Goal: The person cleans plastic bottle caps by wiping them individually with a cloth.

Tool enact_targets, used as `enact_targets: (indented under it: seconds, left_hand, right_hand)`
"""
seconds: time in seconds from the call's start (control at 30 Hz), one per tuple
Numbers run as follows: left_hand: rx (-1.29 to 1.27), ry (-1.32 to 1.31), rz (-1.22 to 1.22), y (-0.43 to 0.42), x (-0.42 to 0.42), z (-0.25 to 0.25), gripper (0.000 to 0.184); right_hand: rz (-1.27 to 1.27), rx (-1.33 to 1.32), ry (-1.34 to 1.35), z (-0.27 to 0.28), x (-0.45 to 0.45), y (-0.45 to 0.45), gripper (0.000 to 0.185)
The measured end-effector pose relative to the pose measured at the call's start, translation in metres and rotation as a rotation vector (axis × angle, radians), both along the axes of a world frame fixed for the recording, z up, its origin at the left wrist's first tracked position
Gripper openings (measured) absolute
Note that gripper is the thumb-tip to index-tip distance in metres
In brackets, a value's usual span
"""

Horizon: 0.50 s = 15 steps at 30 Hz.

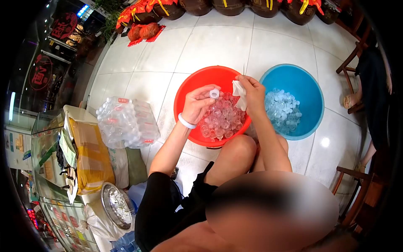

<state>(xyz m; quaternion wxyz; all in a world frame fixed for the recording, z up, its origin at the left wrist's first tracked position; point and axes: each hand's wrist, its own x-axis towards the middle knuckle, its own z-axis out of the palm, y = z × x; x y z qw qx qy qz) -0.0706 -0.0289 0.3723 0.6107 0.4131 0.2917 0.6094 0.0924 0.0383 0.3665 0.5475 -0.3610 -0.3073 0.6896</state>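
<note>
My left hand [196,106], a white band on its wrist, pinches a small whitish ring-shaped piece [214,93] with a round hole. It is above the left part of a red basin [189,85] that holds a heap of small clear pieces [222,119]. Over the basin's right side, my right hand [254,95] grips a white cloth or tissue [239,93] that hangs from the fingers. A thin pointed stick [244,69] stands up above those fingers; its material is too fine to tell. A blue basin [312,111] to the right contains similar clear and whitish pieces [283,108].
Left of the red basin lies a plastic-wrapped pack of bottles [128,122]. Near it are a taped cardboard box [90,155] and a metal bowl [110,194]. Dark jars [228,6] line the back. At right, a person's leg [357,98] shows among wooden chairs [347,69].
</note>
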Motion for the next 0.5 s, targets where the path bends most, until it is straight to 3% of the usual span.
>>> enact_targets:
  seconds: [0.23, 0.5]
  left_hand:
    - [-0.078, -0.210, -0.032, 0.000, -0.003, -0.001, 0.035]
    - [-0.109, -0.214, -0.055, 0.000, -0.001, -0.009, 0.033]
  right_hand:
    - [0.040, 0.065, -0.066, -0.004, -0.004, -0.001, 0.019]
    - [-0.033, 0.156, -0.074, 0.009, -0.008, -0.011, 0.017]
